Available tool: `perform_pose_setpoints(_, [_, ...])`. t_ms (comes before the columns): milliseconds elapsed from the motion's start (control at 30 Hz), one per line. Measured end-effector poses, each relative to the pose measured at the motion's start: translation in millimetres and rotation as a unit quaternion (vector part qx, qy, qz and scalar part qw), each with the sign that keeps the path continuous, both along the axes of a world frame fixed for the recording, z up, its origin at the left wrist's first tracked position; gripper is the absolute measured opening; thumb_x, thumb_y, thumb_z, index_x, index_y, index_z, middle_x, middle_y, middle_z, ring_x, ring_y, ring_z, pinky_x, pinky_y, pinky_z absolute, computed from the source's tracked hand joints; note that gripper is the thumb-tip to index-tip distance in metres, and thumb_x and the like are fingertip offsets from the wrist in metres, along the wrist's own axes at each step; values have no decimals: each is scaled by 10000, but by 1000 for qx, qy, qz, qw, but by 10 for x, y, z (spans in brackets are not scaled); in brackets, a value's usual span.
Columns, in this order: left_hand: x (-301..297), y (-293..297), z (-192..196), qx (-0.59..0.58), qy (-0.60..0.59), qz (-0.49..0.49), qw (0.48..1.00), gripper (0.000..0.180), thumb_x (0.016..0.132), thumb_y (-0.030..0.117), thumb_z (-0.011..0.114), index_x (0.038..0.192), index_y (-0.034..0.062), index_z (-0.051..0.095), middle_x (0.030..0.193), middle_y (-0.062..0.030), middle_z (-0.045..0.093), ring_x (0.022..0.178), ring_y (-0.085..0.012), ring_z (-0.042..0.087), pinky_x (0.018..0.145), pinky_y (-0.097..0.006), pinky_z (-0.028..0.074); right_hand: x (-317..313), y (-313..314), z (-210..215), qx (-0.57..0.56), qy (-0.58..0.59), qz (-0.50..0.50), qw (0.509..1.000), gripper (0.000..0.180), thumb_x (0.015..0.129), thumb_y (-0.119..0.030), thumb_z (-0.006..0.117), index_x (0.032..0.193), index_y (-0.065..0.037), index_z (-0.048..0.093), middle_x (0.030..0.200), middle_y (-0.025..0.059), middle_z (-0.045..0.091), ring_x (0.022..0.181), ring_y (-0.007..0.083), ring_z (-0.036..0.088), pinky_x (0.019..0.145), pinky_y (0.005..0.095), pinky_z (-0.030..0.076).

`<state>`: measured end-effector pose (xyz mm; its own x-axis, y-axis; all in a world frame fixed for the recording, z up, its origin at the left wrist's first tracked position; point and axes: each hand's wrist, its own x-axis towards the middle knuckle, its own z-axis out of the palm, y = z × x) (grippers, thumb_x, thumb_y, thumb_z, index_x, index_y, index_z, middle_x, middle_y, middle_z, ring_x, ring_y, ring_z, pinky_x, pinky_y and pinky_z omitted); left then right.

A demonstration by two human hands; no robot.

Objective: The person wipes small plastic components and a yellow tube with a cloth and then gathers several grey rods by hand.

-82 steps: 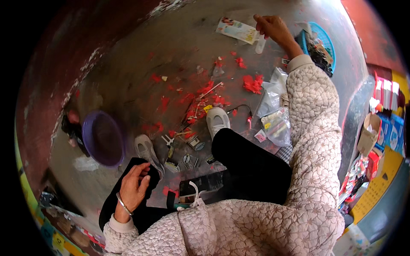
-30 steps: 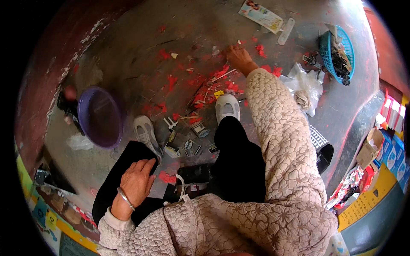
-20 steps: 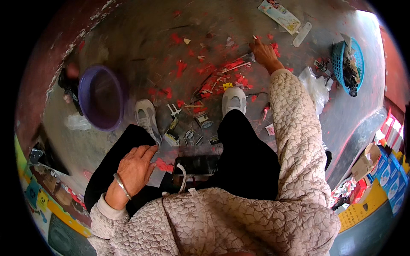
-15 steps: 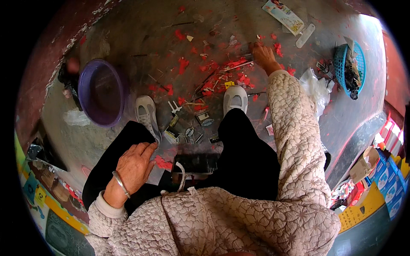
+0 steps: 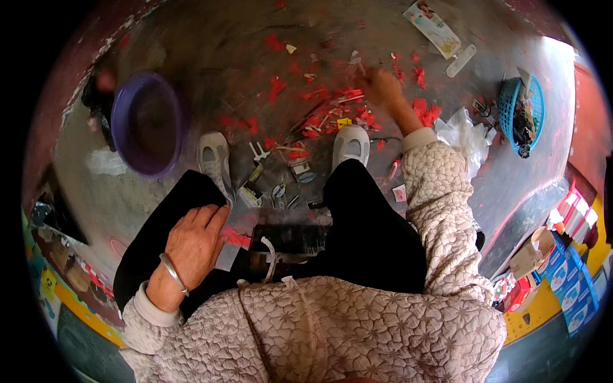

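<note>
Reaching out to 1 o'clock, the right hand [image 5: 382, 88] is just beside the crumpled, ragged red scraps [image 5: 319, 115] at 12; it's blurred, so can't tell if its fingers grip anything. Left hand [image 5: 195, 239] rests at 8 on the black trouser leg [image 5: 163, 220], fingers loosely extended. Grey floor [image 5: 204, 70] stretches from the scraps to the smooth purple basin [image 5: 124, 150] at 10. Earlier that right hand was up by the long card [image 5: 433, 29].

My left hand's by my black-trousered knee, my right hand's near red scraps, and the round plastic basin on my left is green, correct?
Not green: in the head view, the round plastic basin on your left is purple. Left hand by the knee, right hand near the red scraps: correct.
</note>
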<state>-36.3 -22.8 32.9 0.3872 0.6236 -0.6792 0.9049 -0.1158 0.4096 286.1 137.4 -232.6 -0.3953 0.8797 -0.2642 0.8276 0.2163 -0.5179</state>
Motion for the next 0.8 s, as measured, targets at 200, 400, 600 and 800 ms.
perform_pose_setpoints(200, [-42,-18,-31,3,-6,-9,1000,444,691,48,615,1112,5,482,1049,-145,515,952,-297,501,817,-357,420,-735,-456,18,-31,-176,331,927,170,725,-197,542,788,-62,624,764,129,634,705,277,627,606,400,502])
perform_pose_setpoints(400, [-82,-86,-47,14,-1,-8,1000,434,693,63,618,1104,6,490,1039,-141,519,943,-292,505,809,-356,426,-211,-290,-263,-58,-258,241,934,199,772,-218,526,922,-102,582,794,111,635,739,270,628,600,418,488])
perform_pose_setpoints(600, [-86,-101,-44,14,8,-8,1000,491,657,38,638,1123,14,486,1064,-137,515,978,-291,495,837,-346,417,-330,85,169,4,-214,20,977,186,769,-205,519,867,-82,618,756,121,635,724,291,627,609,392,496])
perform_pose_setpoints(800, [-44,-90,-55,18,7,-18,1000,496,652,41,640,1124,19,488,1056,-141,517,968,-290,499,833,-347,418,-880,-409,-405,25,-143,280,949,160,755,-163,512,849,-78,610,732,129,633,696,264,633,568,397,495])
